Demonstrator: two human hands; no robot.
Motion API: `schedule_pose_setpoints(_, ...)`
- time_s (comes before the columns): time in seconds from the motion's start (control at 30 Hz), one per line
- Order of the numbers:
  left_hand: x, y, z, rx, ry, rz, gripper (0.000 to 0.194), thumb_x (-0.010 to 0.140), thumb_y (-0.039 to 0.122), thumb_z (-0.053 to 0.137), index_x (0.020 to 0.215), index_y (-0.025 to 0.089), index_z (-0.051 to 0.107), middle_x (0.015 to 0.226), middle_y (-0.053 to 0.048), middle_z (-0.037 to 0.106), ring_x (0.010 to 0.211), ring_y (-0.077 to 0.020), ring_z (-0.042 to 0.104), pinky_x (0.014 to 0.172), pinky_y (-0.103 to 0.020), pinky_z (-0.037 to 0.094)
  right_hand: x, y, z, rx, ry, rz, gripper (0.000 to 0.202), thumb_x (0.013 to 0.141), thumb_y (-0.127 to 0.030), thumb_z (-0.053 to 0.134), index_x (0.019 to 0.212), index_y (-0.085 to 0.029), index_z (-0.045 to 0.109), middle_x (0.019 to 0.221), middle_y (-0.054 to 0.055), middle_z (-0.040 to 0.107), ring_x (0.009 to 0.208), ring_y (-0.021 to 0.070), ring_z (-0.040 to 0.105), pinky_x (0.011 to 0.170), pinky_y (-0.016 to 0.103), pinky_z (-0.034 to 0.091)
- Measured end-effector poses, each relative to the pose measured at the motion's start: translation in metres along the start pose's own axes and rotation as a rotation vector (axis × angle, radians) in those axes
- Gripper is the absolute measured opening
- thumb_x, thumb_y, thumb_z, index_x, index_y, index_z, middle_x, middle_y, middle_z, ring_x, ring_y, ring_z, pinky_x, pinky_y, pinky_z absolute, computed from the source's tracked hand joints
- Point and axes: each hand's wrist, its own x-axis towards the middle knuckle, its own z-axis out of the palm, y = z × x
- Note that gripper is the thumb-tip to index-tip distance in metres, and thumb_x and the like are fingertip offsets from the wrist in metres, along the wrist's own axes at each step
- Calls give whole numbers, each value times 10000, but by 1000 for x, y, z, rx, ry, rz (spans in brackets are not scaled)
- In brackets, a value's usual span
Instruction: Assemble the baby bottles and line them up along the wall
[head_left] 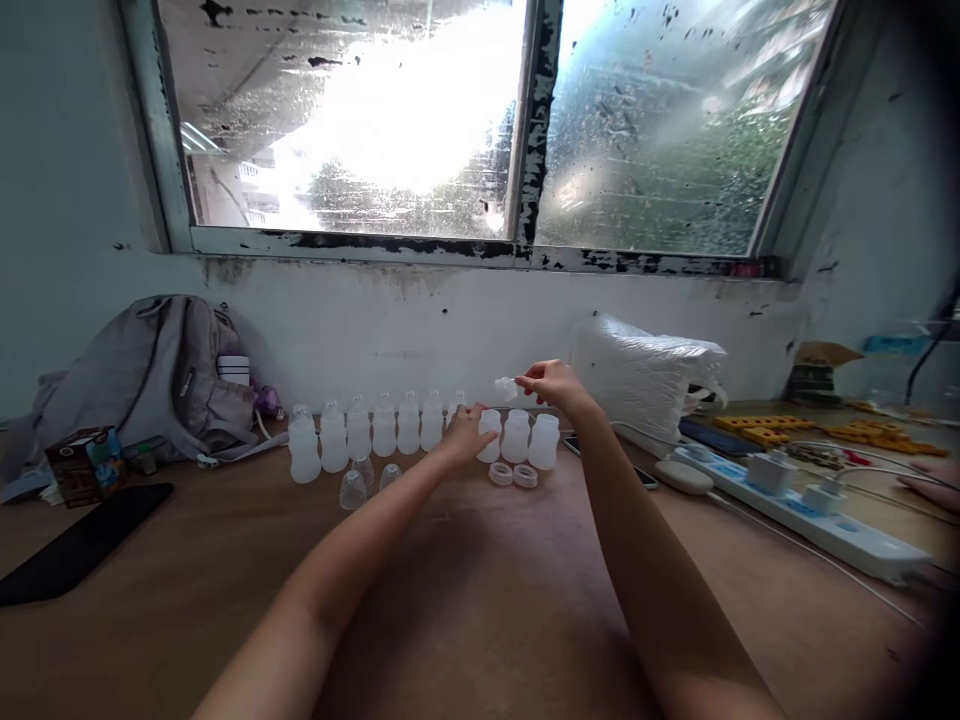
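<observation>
A row of frosted baby bottles (304, 450) stands upright along the wall; those on the left have clear domed caps. My left hand (463, 437) is closed round the left side of an uncapped bottle (490, 424), thumb across its front. Two more uncapped bottles, a middle one (516, 438) and an end one (544, 442), stand to its right. Above them, my right hand (553, 385) pinches a small translucent bottle nipple (506, 388). Two white collar rings (525, 477) lie before the uncapped bottles. Loose clear caps (352, 490) stand left of my left forearm.
A grey backpack (172, 370), a small box (88, 466) and a black flat object (82, 540) are at left. At right are a plastic-wrapped package (637, 380), a phone (645, 478), a power strip (810, 515) with cables, and yellow parts (765, 428). Another person's hand (934, 485) shows at the right edge.
</observation>
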Motion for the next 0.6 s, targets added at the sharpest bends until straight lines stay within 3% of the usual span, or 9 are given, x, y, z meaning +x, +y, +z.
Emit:
schedule_pose_setpoints(0.13,6,2,22,35,27,9,352,700,284,630,1001,158,498,1006,-116,525,998,-258,510,850,-362,381,-1,10,-2,-2,-59,71,133,708,-223,616,686,-93,633,619,75,649,367,69,484,345,171,374)
schedule_pose_setpoints(0.23,8,5,20,32,77,29,190,761,229,553,919,146,488,924,-109,560,945,-242,536,815,-354,394,-3,7,-4,18,-90,74,124,721,-212,607,712,-91,633,647,76,653,371,60,478,351,168,389)
schedule_pose_setpoints(0.3,6,7,9,14,119,62,187,781,229,524,942,160,457,927,-94,565,924,-220,548,795,-334,402,-5,2,-6,35,-103,61,126,726,-217,608,724,-93,631,667,75,655,378,54,476,357,164,395)
schedule_pose_setpoints(0.43,-14,7,-26,-44,162,133,365,773,290,541,1071,198,354,925,-44,576,837,-167,571,732,-280,428,-13,-13,-11,69,-131,7,147,722,-249,624,745,-104,631,689,70,653,430,65,507,371,159,402)
schedule_pose_setpoints(0.53,-41,0,-49,-147,125,204,409,759,313,552,1096,210,343,884,-24,586,734,-139,562,670,-256,438,-23,-29,-14,68,-192,-64,183,720,-287,623,732,-105,630,676,68,644,452,77,516,383,169,406)
schedule_pose_setpoints(0.6,-61,-8,-56,-194,74,221,427,743,321,569,1098,203,363,876,-26,577,722,-134,553,662,-254,438,-31,-41,-13,50,-265,-109,204,718,-316,616,708,-112,623,658,63,637,462,84,520,385,175,397)
